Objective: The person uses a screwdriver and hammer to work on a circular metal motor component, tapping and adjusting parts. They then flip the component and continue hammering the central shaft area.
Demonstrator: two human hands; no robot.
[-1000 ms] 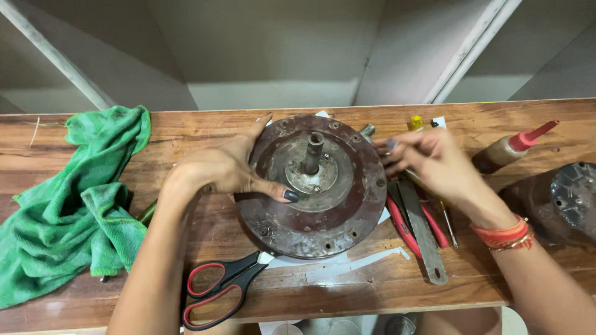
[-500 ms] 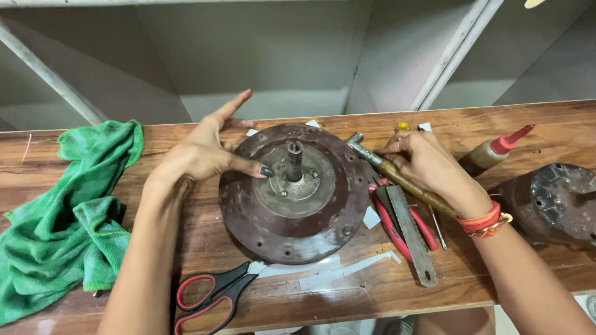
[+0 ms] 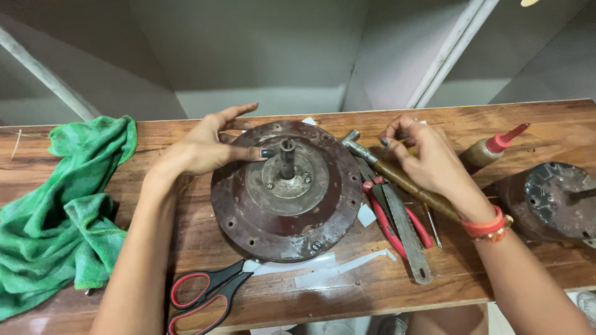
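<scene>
With the left hand (image 3: 205,149) resting open on the rusty motor cover (image 3: 285,189) and the right hand (image 3: 422,155) pinching something too small to identify, the unclamped cover could slide toward the tabletop's (image 3: 186,242) near edge.

The person's left forearm reaches up from the lower left, bare to the elbow, the wrist bent slightly inward. The left hand (image 3: 208,146) lies palm down with the fingers spread and stretched forward, the thumb pointing to the right; its nail is painted dark. The right forearm comes in from the lower right corner, with red and orange bangles at the wrist. The right hand (image 3: 425,155) is raised a little, its back toward the camera, the fingers curled loosely inward and the fingertips drawn together near the thumb. The two hands are well apart.
</scene>
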